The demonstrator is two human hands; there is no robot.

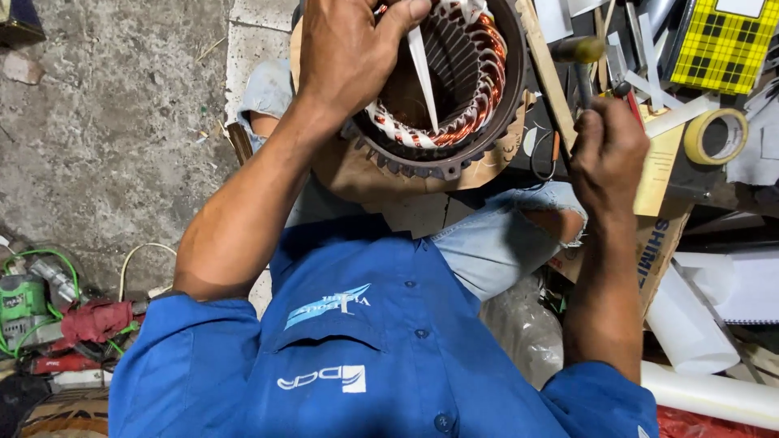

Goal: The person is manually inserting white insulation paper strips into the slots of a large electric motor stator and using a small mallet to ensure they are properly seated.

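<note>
A round motor stator (454,89) with copper windings and white insulation rests on cardboard (406,191) above my knees. My left hand (349,53) lies over its left rim, fingers pinching a thin white insulation strip (423,77) that stands in the bore. To the right of the stator, my right hand (608,150) is closed around the handle of a hammer (578,50), whose head points up toward the top of the view.
A roll of tape (716,136) lies right of my right hand, with a yellow checked box (725,42) above it. White paper rolls (690,324) lie at lower right. A green power tool (23,304) and a red rag (96,320) sit at lower left on the concrete floor.
</note>
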